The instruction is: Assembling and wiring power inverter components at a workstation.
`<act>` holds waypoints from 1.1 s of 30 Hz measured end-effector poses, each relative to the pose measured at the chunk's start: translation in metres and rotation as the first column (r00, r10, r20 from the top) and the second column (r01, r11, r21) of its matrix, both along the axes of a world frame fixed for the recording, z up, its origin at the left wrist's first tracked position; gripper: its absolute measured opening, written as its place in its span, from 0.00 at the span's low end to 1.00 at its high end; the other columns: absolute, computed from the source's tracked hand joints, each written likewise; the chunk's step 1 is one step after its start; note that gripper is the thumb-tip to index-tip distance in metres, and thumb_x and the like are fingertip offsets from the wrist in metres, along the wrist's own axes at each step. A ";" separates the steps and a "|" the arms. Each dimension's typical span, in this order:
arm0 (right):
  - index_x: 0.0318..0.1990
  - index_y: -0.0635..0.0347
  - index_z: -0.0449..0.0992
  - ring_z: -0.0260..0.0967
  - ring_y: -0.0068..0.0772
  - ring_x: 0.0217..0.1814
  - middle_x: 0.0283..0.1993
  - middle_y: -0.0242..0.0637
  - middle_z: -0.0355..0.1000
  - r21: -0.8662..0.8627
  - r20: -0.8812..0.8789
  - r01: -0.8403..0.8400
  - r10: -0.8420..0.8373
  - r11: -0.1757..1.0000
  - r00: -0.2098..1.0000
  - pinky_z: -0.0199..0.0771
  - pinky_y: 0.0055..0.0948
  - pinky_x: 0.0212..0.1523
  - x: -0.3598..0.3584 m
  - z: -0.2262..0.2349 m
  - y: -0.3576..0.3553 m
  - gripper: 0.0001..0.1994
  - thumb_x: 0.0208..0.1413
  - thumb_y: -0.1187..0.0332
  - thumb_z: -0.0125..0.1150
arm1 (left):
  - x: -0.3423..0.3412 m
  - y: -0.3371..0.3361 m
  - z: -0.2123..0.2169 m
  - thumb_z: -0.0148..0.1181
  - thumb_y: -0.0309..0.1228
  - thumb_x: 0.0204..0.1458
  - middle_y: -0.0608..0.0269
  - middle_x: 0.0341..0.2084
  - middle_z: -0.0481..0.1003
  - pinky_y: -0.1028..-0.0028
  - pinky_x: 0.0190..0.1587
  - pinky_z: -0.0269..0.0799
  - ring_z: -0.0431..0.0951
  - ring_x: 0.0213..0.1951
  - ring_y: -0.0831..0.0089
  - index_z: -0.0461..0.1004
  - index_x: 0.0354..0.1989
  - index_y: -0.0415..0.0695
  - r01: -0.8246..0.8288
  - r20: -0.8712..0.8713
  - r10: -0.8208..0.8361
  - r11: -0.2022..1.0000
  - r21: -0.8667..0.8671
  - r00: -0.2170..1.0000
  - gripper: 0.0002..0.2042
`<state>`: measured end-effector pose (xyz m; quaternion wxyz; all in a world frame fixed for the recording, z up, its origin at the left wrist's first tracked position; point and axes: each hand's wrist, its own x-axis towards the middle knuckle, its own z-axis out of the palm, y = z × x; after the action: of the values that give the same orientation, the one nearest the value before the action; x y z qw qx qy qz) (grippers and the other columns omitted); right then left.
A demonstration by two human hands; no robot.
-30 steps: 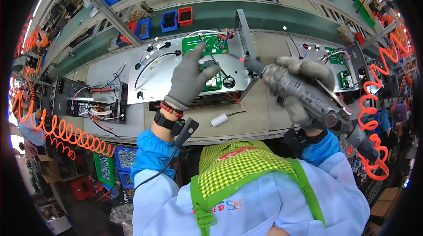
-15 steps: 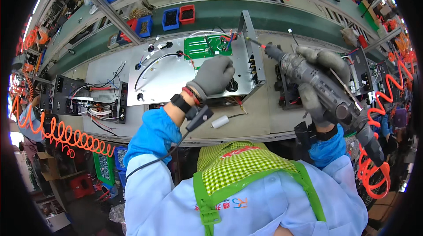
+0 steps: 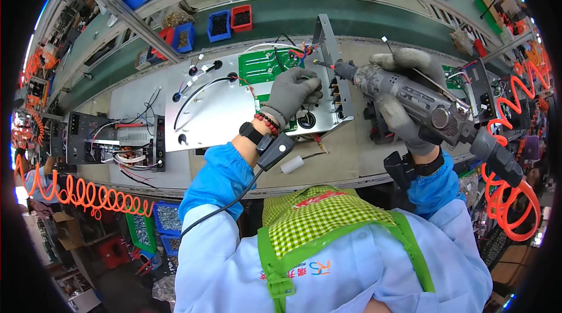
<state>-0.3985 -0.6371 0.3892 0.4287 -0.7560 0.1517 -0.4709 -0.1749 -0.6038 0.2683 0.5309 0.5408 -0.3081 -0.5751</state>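
Note:
A bare metal panel (image 3: 208, 115) lies on the bench in front of me, with a green circuit board (image 3: 254, 68) and several wires on it. My left hand (image 3: 291, 93), in a grey glove, hovers over the board's lower right part. Its fingers are curled together, and whatever they hold is hidden. My right hand (image 3: 399, 120), also gloved, wraps round a grey power screwdriver (image 3: 410, 97). The tool is tilted, with its bit reaching left towards the upright metal flange (image 3: 331, 50) at the panel's right end. I cannot tell whether the bit touches it.
Blue (image 3: 219, 26) and red (image 3: 240, 17) parts bins stand beyond the panel. To the left is a wired chassis (image 3: 117, 137); another (image 3: 468, 88) sits at right. A white cylinder with a lead (image 3: 292, 164) lies near the front edge. Orange coiled hoses (image 3: 514, 219) hang at both sides.
My left hand has turned, so its curled fingertips now show over the board. The screwdriver has shifted left and levelled out somewhat, its bit closer to the flange.

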 end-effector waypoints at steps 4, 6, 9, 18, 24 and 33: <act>0.59 0.60 0.61 0.71 0.43 0.57 0.51 0.46 0.71 0.019 -0.018 -0.004 0.005 1.000 1.000 0.71 0.44 0.59 0.003 0.006 -0.011 0.27 0.50 0.76 0.63 | 0.006 -0.005 -0.010 0.59 0.29 0.57 0.56 0.32 0.75 0.73 0.33 0.80 0.81 0.32 0.69 0.67 0.45 0.33 -0.031 -0.076 0.032 0.999 0.020 0.997 0.14; 0.59 0.60 0.61 0.71 0.43 0.56 0.51 0.46 0.71 0.042 -0.023 -0.003 0.004 0.999 1.000 0.72 0.44 0.58 0.006 0.005 -0.008 0.27 0.50 0.76 0.63 | 0.003 -0.002 -0.001 0.59 0.29 0.57 0.56 0.33 0.75 0.73 0.34 0.81 0.81 0.35 0.68 0.68 0.45 0.33 -0.058 -0.113 0.060 0.998 0.026 0.992 0.13; 0.59 0.61 0.61 0.71 0.43 0.56 0.50 0.45 0.71 0.072 -0.015 -0.012 0.013 0.997 1.000 0.72 0.43 0.58 0.018 0.004 -0.008 0.27 0.51 0.77 0.63 | 0.003 -0.003 -0.005 0.56 0.28 0.60 0.55 0.40 0.74 0.71 0.45 0.81 0.80 0.42 0.65 0.67 0.50 0.33 -0.082 -0.303 0.085 0.996 0.021 0.949 0.14; 0.58 0.61 0.62 0.72 0.42 0.54 0.49 0.45 0.72 0.115 0.034 -0.027 0.024 0.993 0.999 0.73 0.41 0.57 0.023 0.001 -0.013 0.26 0.51 0.76 0.64 | 0.007 -0.010 -0.011 0.50 0.25 0.61 0.53 0.46 0.75 0.71 0.48 0.80 0.81 0.43 0.69 0.68 0.57 0.34 0.107 -0.068 -0.116 0.987 -0.120 0.991 0.16; 0.58 0.61 0.62 0.72 0.42 0.54 0.48 0.46 0.72 0.072 0.050 -0.039 0.036 0.997 0.998 0.73 0.41 0.57 0.020 -0.002 -0.021 0.26 0.51 0.76 0.64 | 0.016 -0.018 -0.003 0.53 0.29 0.61 0.59 0.35 0.79 0.75 0.35 0.82 0.82 0.32 0.74 0.73 0.52 0.37 0.091 0.270 -0.073 0.994 -0.056 0.960 0.14; 0.58 0.61 0.62 0.72 0.44 0.54 0.48 0.46 0.72 -0.026 0.107 0.028 -0.025 0.999 0.994 0.73 0.43 0.57 0.021 -0.003 -0.030 0.26 0.52 0.72 0.66 | 0.023 -0.014 0.002 0.48 0.24 0.61 0.50 0.45 0.77 0.72 0.50 0.77 0.81 0.44 0.67 0.66 0.58 0.32 0.390 0.037 -0.389 0.908 -0.155 0.920 0.17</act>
<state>-0.3778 -0.6668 0.3864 0.4194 -0.7335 0.1323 -0.5183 -0.1520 -0.6181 0.2703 0.4460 0.4260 -0.4562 -0.6415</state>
